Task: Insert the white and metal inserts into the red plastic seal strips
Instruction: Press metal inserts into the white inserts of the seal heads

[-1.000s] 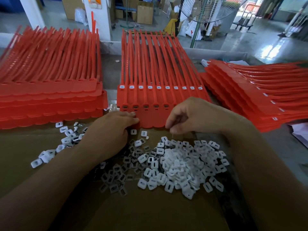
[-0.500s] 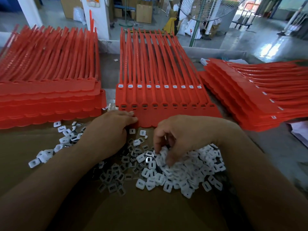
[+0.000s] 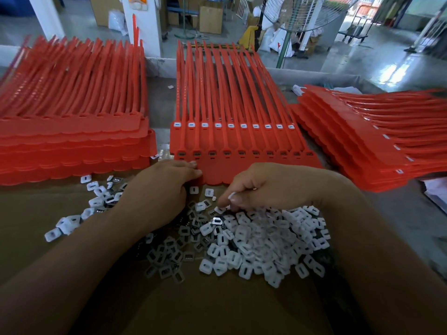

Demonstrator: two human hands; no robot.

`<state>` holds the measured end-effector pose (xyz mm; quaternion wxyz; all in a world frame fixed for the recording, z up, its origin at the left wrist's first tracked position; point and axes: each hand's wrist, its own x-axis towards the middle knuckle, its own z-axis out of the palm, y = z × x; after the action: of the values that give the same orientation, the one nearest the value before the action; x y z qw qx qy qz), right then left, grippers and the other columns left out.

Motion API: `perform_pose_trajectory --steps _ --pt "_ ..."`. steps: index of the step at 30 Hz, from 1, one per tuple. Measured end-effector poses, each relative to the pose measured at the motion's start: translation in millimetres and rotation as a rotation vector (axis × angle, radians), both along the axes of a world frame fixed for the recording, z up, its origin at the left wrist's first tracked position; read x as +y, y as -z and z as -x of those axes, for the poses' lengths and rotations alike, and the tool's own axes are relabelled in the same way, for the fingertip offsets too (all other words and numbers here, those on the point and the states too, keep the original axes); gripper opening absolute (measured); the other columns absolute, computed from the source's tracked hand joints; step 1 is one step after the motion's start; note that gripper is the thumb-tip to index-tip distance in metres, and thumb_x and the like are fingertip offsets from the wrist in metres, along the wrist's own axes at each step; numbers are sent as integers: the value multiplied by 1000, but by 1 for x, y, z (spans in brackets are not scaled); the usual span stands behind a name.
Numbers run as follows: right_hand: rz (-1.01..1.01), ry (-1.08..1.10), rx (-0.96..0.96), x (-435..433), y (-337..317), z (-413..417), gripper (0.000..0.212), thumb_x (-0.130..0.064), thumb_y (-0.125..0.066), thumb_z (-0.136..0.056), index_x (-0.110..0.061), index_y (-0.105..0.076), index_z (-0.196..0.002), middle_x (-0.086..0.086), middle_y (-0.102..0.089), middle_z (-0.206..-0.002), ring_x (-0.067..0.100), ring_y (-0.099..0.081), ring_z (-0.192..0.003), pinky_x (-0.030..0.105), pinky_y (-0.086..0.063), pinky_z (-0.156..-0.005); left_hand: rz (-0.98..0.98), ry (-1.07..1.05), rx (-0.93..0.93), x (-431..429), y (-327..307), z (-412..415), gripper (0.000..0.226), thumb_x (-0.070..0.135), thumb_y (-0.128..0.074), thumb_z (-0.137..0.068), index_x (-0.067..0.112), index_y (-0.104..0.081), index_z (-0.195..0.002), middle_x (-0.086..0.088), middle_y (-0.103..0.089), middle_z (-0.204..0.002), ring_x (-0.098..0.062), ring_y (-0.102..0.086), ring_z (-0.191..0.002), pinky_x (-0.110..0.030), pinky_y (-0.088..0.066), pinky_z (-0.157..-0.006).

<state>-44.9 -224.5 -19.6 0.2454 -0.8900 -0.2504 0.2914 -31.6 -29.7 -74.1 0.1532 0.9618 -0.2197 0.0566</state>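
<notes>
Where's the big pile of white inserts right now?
Head view, centre-right on the cardboard: the white pile lies under the right hand, near the middle red strips.

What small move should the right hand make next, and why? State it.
Probably carry the white plastic insert pinched by the right hand to a front-row socket of the red plastic seal strips and press it in: those sockets show only dark metal.
</notes>
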Motion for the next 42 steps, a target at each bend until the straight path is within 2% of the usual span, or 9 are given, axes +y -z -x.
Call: perform_pose_trajectory --steps 4,7,8,11,21,25,30,34,42 --pt "-25 -22 4 2 1 -1 29 -19 -44 -97 -21 -60 -120 22 -56 -85 34 -57 -81 40 -49 -80 4 -3 -2 0 1 -1 57 -1 -42 -81 25 -47 -130 11 -38 -142 -8 -30 -132 -21 -21 -105" --pt "-120 48 -96 1 4 -4 24 -16 -52 -93 -22 -66 -112 -7 -60 -74 2 -57 -65 15 -46 -64 -1 -3 -11 0 1 0 56 -1 -42 -81 26 -47 -130 11 -38 -142 -8 -30 -132 -21 -22 -104" --pt "-166 92 -115 1 5 -5 22 -15 -56 -90 -22 -67 -109 -6 -62 -74 0 -58 -64 13 -46 -61 -1 -3 -15 0 1 0 56 0 -42 -81 26 -47 -130 11 -38 -142 -9 -31 -131 -22 -23 -104" --pt "-264 185 -114 0 8 -7 21 -7 -61 -86 -21 -66 -100 3 -67 -74 13 -65 -67 20 -54 -63 -2 0 -15 0 0 0 55 1 -41 -82 26 -47 -131 11 -38 -142 -9 -30 -131 -22 -22 -104" --pt "-277 189 -74 1 8 -6 23 -4 -64 -83 -21 -66 -97 -3 -66 -73 4 -65 -64 15 -53 -64 10 10 -25 1 1 0 54 0 -42 -80 24 -49 -129 10 -40 -141 -8 -32 -131 -21 -24 -104" --pt "-286 231 -113 0 10 -7 19 -7 -62 -85 -25 -68 -90 -4 -67 -72 9 -67 -68 17 -54 -64 33 16 -57 0 0 2 49 2 -42 -82 22 -54 -125 7 -46 -136 -10 -37 -125 -18 -26 -97" --pt "-256 248 -251 4 11 -10 19 -10 -63 -85 -28 -67 -80 -20 -64 -66 -9 -59 -63 6 -44 -59 -11 17 -57 -2 -3 6 50 3 -42 -83 24 -51 -127 7 -45 -137 -9 -37 -126 -19 -26 -98" --pt "-251 305 -361 7 10 -17 17 -12 -64 -85 -28 -68 -82 -18 -65 -78 3 -63 -75 16 -52 -69 -49 -4 -48 -4 -7 10 50 7 -40 -85 27 -48 -129 9 -44 -138 -10 -41 -124 -21 -29 -98" --pt "-182 368 -412 41 6 -50 9 -12 -65 -84 -18 -66 -79 -16 -54 -65 -6 -49 -59 1 -38 -52 -82 32 -67 -5 -10 11 46 11 -41 -85 28 -50 -127 10 -46 -137 -7 -42 -125 -22 -31 -101"
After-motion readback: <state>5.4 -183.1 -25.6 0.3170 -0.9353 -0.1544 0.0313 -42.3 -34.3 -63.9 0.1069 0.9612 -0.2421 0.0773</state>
